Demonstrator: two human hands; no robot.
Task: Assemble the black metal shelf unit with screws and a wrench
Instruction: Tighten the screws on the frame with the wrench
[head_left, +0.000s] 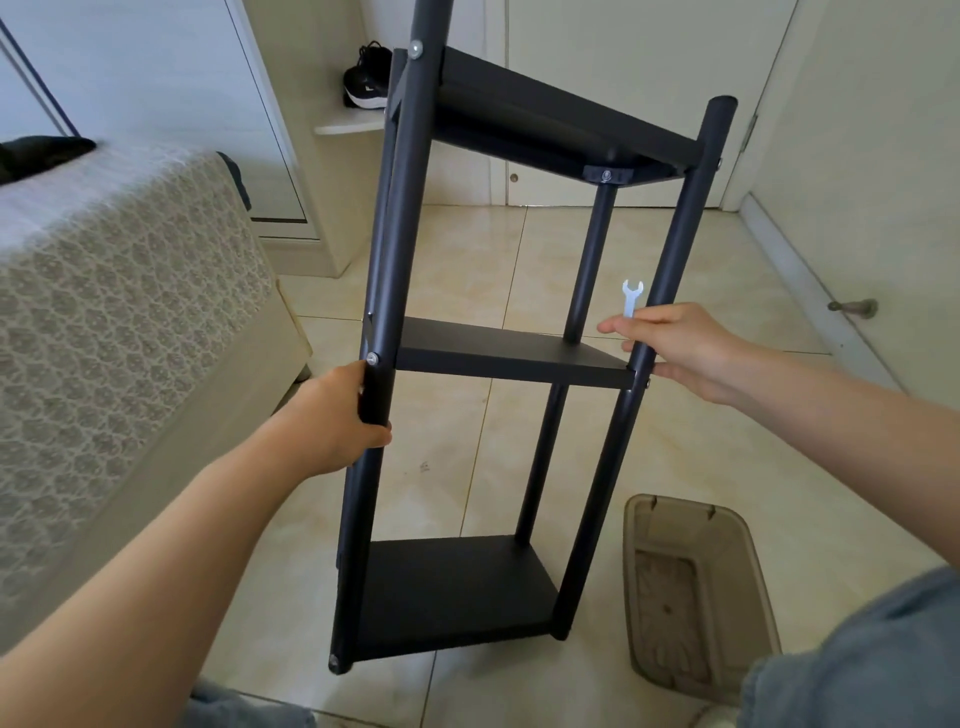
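Observation:
The black metal shelf unit (498, 353) stands tilted over the tiled floor, with three black boards fixed between round black posts. My left hand (332, 415) grips the near left post just below the middle board, where a silver screw head (372, 357) shows. My right hand (675, 348) wraps around the right post at the middle board's corner. The same hand holds a small silver wrench (631, 297), whose open jaw sticks up above the fingers. More screw heads show at the top board's corners.
A bed with a patterned cover (119, 312) fills the left side. A translucent brown plastic bin (691, 587) lies on the floor at the lower right. White closet doors and a wall door stop (854, 307) stand behind. A black shoe (366, 78) sits on a ledge.

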